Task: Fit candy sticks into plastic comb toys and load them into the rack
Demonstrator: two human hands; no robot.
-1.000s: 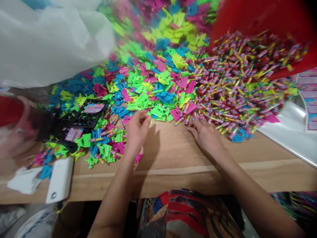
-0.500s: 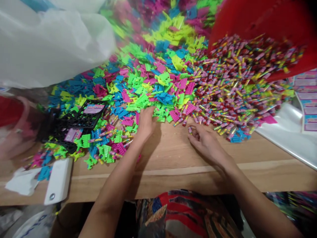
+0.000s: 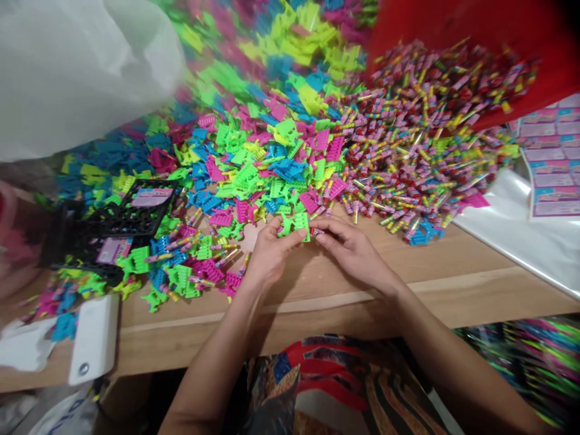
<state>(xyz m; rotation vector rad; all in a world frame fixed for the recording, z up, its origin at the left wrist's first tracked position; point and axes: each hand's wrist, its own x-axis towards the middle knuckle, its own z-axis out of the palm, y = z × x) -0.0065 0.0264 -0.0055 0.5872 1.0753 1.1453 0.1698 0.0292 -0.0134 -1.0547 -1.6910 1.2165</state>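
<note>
Back from the desk's (image 3: pixel 326 302) front edge, a green piece (image 3: pixel 299 221), partly covered, is pinched by the left hand (image 3: pixel 270 251); a mostly hidden tube (image 3: pixel 316 231), by the right hand (image 3: pixel 356 251).

green piece (image 3: pixel 299 220): plastic | tabletop (image 3: pixel 326 281): wood | silvery sheet (image 3: pixel 507 220): glossy | red container (image 3: pixel 444 21): seemingly plastic

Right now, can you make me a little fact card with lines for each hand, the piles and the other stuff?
Left hand: holds a green plastic piece
Right hand: pinches a small tube beside it; touching or not, I can't tell
Middle pile: green, blue, pink and yellow plastic pieces
Right pile: many small tubes, partly inside a red container
Left side: white box-shaped device, black openwork piece
Surface: wooden table
</note>
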